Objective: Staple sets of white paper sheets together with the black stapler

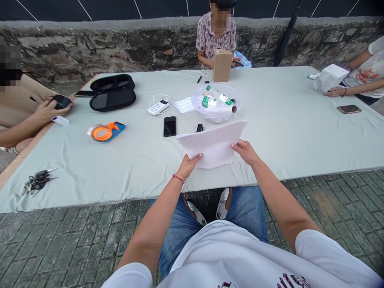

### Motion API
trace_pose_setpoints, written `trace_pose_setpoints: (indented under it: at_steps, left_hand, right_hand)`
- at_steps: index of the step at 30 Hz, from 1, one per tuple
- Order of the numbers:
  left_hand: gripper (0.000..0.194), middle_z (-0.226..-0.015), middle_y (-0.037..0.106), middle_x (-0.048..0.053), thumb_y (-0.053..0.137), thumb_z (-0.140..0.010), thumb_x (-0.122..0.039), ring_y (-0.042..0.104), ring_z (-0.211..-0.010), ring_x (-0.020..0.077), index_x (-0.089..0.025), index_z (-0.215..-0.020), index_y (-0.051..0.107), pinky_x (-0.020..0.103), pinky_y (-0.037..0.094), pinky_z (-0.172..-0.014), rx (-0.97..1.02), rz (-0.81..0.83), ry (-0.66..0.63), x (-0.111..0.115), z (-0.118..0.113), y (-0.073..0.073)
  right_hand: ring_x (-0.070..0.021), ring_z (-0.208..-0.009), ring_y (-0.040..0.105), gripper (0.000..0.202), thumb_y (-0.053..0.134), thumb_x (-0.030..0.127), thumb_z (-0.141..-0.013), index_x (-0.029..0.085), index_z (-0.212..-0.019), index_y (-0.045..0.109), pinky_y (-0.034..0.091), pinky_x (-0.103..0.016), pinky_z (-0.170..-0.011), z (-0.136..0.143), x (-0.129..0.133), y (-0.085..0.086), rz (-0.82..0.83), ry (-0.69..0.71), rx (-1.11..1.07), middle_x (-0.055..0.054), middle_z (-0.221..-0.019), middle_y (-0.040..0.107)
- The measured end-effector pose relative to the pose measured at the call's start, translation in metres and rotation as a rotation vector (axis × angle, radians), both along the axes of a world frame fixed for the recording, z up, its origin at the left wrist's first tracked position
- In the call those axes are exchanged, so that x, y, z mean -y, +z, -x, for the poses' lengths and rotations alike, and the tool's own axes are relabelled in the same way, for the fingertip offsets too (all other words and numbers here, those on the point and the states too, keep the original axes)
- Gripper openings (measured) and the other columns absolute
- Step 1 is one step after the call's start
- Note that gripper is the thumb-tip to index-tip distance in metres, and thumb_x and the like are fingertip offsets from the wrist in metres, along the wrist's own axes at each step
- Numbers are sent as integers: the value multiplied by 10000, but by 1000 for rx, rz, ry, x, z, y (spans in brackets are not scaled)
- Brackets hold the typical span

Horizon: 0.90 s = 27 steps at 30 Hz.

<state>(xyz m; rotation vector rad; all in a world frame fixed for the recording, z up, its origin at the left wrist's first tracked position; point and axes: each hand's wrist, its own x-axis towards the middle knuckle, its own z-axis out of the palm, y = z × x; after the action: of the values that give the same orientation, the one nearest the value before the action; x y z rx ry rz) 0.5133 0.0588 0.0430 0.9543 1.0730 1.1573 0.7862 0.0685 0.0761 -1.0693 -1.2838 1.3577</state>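
Note:
A white sheet of paper is held up over the table's near edge, slightly tilted. My left hand pinches its lower left part, thumb on top and fingers hidden beneath. My right hand grips the sheet's right side, the thumb again on the near face. Just beyond the paper lie a small black object and a black phone. Behind the sheet stands a translucent bowl holding plastic bottles and a cardboard tube.
On the cloth-covered table lie keys, an orange tape dispenser, an open black case, a white device and another phone. Three people sit around it; a brown box stands at the far side.

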Motion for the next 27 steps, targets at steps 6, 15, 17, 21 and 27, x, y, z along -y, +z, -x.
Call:
trace_pose_setpoints:
  at_steps: [6, 15, 17, 21, 27]
  left_hand:
    - [499, -1101, 749, 176, 907, -638, -327, 696, -1060, 313, -118, -1049, 717, 456, 537, -986, 139, 322, -52, 1, 3, 0]
    - [224, -889, 771, 159, 800, -764, -221, 751, -853, 271, -85, -913, 705, 433, 589, -911, 217, 603, -99, 45, 1, -47]
    - [195, -867, 768, 155, 789, -765, -192, 752, -850, 274, -85, -898, 694, 441, 592, -900, 202, 608, -60, 47, -1, -53]
    - [235, -858, 762, 153, 816, -749, -218, 750, -868, 279, -92, -894, 680, 444, 594, -889, 169, 603, 1, 43, -5, -57]
    - [356, -828, 757, 128, 879, -685, -292, 748, -819, 276, -108, -901, 665, 462, 606, -850, 120, 580, 32, 44, -9, -56]
  right_hand:
    - [-210, -848, 663, 453, 610, 627, -849, 240, -1045, 741, 531, -338, -790, 0, 10, -19, 80, -34, 185, -3, -901, 737]
    - [-245, -818, 663, 346, 673, 542, -772, 206, -849, 699, 533, -363, -734, -3, 49, -77, 425, -136, 242, -33, -788, 728]
    - [-235, -810, 648, 360, 633, 558, -786, 209, -853, 685, 521, -355, -728, -3, 48, -86, 409, -168, 275, -33, -804, 722]
    - [-219, -834, 627, 391, 549, 585, -798, 222, -892, 661, 493, -336, -735, -1, 43, -93, 334, -321, 388, -38, -906, 715]
    - [-194, -676, 598, 372, 667, 570, -694, 232, -825, 585, 451, -304, -598, 2, 44, -97, 362, -396, 400, -24, -769, 677]
